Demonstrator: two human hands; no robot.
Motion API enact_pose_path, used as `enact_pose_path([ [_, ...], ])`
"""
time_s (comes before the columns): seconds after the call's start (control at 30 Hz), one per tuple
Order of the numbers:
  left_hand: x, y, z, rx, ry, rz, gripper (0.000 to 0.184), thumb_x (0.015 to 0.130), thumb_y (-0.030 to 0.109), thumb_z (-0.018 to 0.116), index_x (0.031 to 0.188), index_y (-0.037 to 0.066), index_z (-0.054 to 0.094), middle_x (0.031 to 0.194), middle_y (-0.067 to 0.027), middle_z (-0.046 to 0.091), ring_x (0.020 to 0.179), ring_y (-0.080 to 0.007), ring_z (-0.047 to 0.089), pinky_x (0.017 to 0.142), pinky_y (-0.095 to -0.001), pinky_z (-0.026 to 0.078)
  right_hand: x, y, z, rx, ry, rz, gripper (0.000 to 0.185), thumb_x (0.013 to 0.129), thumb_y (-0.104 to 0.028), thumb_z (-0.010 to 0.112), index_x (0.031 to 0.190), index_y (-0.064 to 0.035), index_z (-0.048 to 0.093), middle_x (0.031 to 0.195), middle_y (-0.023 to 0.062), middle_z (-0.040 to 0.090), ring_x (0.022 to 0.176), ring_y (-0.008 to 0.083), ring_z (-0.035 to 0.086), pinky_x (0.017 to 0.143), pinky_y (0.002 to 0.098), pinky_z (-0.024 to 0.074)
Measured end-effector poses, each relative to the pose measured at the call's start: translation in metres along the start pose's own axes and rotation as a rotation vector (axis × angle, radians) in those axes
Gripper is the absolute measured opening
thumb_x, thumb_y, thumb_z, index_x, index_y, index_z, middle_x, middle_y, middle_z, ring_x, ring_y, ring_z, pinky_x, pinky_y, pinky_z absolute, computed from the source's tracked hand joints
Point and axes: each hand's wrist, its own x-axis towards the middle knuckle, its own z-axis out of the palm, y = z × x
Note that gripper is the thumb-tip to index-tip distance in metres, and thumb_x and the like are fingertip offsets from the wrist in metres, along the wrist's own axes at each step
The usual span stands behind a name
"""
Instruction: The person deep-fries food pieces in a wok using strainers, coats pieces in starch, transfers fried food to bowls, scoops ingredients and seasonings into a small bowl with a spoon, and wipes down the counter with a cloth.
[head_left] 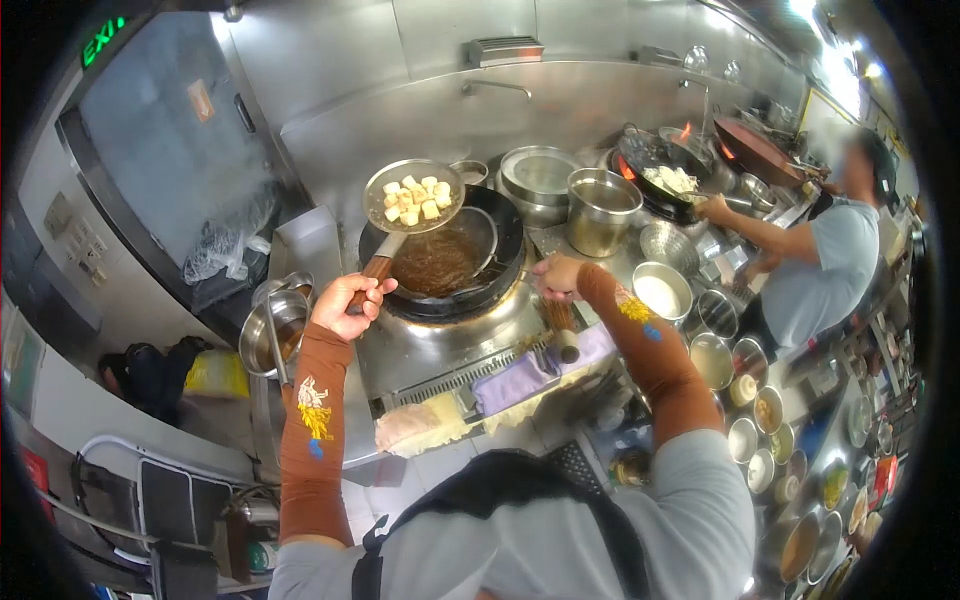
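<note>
My left hand (356, 301) is closed round the wooden handle of a round strainer (376, 210), which holds several pale cubes (418, 198). The strainer is above the back left part of a black wok (512, 245) with brown liquid (438, 264) in it. To the right of the wok, my right hand (558, 277) is closed near the end of a thin handle that reaches toward a ring-shaped strainer or ladle rim over the wok. A bamboo brush (562, 338) lies just below my right hand.
Steel pots (603, 225) stand right of the wok. Farther right a co-worker (825, 250) works at another wok (660, 160) near flames. Bowls (711, 360) line the right side. Folded cloths (515, 380) lie on the front edge. A steel container (280, 330) is at left.
</note>
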Motion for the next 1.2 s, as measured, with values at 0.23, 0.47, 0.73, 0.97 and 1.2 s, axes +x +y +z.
enact_pose_path([
  [0.23,-0.001,-0.001,0.012,-0.013,0.0,-0.026,0.04,0.082,-0.002,0.055,0.12,-0.008,0.045,0.109,-0.0214,0.057,0.066,-0.0088,0.055,0.048,-0.0177,0.044,0.003,0.005,0.012,0.106,-0.167,0.064,0.042,0.086,-0.008,0.056,0.128,-0.0087,0.049,0.063,-0.0016,0.054,0.043,0.0035,0.042,0.036,0.0177,0.0317],
  [0.47,0.005,-0.001,0.005,-0.018,-0.048,-0.017,0.038,0.082,0.0,0.057,0.117,-0.009,0.046,0.104,-0.0187,0.06,0.065,-0.0075,0.055,0.048,-0.0174,0.044,-0.019,0.008,-0.014,0.335,-0.266,0.082,0.043,0.087,-0.004,0.055,0.129,-0.0031,0.045,0.062,0.0,0.053,0.041,0.0041,0.039,0.033,0.0198,0.0299],
  [0.73,0.014,-0.006,0.007,-0.022,-0.036,-0.046,0.038,0.083,0.001,0.055,0.12,-0.006,0.047,0.104,-0.0201,0.061,0.068,-0.0092,0.057,0.05,-0.0176,0.047,-0.025,-0.009,-0.065,-0.263,0.091,-0.141,0.034,0.077,-0.004,0.057,0.111,-0.0003,0.058,0.067,0.0096,0.06,0.046,0.0155,0.052,0.039,0.0293,0.0392],
  [0.97,0.007,-0.005,0.01,-0.011,-0.003,-0.033,0.042,0.083,0.0,0.054,0.124,-0.005,0.045,0.11,-0.0214,0.057,0.068,-0.0087,0.054,0.05,-0.0168,0.044,0.059,-0.004,-0.077,-0.995,0.403,-0.359,0.025,0.074,-0.004,0.055,0.097,0.0034,0.062,0.078,0.0237,0.066,0.064,0.0317,0.068,0.057,0.0425,0.0523],
  [1.2,-0.003,-0.003,0.016,0.011,0.032,-0.006,0.038,0.083,0.001,0.055,0.12,-0.003,0.046,0.107,-0.02,0.059,0.067,-0.0089,0.055,0.05,-0.0183,0.046,0.076,-0.002,-0.013,-0.692,0.202,-0.222,0.026,0.073,-0.008,0.056,0.091,0.0074,0.066,0.085,0.0267,0.066,0.086,0.0384,0.066,0.075,0.0423,0.054],
])
